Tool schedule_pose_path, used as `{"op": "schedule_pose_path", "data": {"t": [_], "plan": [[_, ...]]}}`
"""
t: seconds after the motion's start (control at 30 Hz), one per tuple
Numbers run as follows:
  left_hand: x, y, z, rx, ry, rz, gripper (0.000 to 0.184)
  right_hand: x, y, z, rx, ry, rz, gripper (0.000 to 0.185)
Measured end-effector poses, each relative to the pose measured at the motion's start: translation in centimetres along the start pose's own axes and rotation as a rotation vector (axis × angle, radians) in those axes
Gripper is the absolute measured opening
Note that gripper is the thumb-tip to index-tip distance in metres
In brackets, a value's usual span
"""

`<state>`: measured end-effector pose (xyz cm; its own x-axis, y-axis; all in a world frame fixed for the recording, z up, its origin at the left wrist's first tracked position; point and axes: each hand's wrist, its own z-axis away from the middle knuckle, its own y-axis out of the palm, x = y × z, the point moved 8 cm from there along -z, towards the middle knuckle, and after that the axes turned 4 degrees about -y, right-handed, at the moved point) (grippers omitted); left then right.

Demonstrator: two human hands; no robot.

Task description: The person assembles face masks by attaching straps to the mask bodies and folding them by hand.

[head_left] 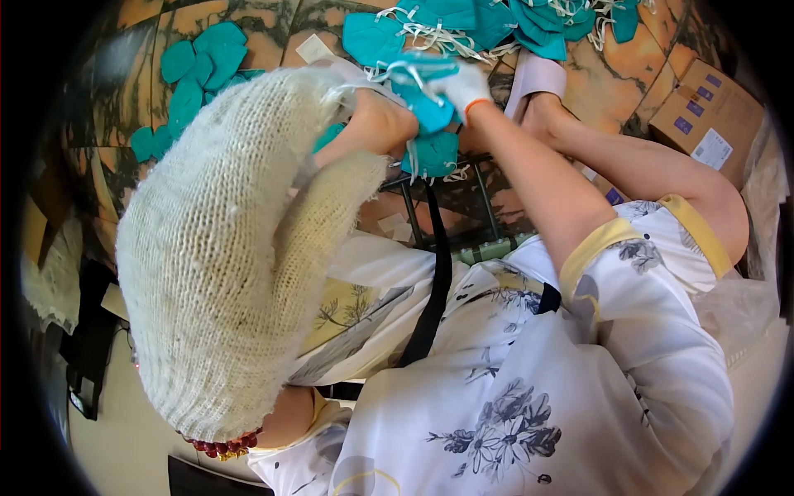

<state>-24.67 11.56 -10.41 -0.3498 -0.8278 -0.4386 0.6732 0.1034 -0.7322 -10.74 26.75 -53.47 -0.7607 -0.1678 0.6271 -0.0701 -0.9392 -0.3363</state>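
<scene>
Left sleeve (207, 240): bulky cream-white knit with open loops, fuzzy along the far edge, and dark red and gold beads (222, 447) at its near end. To the right of this knit, loose white garment (579, 380) printed with grey flower sprays (500, 434), yellow banding on both the right sleeve (653, 322) and the leg hem (696, 235), a black strap (434, 289) over the front. Right of the knit's far end, right hand (464, 85) wears a white glove edged orange at the wrist; beyond, pale lilac slipper (543, 77).
</scene>
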Motion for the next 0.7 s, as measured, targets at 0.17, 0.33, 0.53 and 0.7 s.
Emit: {"op": "schedule_pose_path", "data": {"t": [0.17, 0.33, 0.53, 0.7], "plan": [[-0.1, 0.0, 1.3, -0.043, 0.038, -0.091, 0.029, 6.4, -9.4, -1.1, 0.008, -0.203, -0.019, 0.036], [-0.5, -0.8, 2.9, -0.067, 0.077, -0.163, 0.032, 3.4, -4.8, 2.4, 0.747, -0.213, 0.459, 0.039], [-1.5, -1.2, 3.6, -0.030, 0.018, -0.163, 0.038, 1.6, 5.3, 10.8, 0.501, -0.660, 1.005, 0.029], [-2.4, -1.5, 3.6, -0.025, -0.017, -0.181, 0.044, -2.4, 8.4, 12.2, 0.459, -0.516, 0.857, 0.015]]}}
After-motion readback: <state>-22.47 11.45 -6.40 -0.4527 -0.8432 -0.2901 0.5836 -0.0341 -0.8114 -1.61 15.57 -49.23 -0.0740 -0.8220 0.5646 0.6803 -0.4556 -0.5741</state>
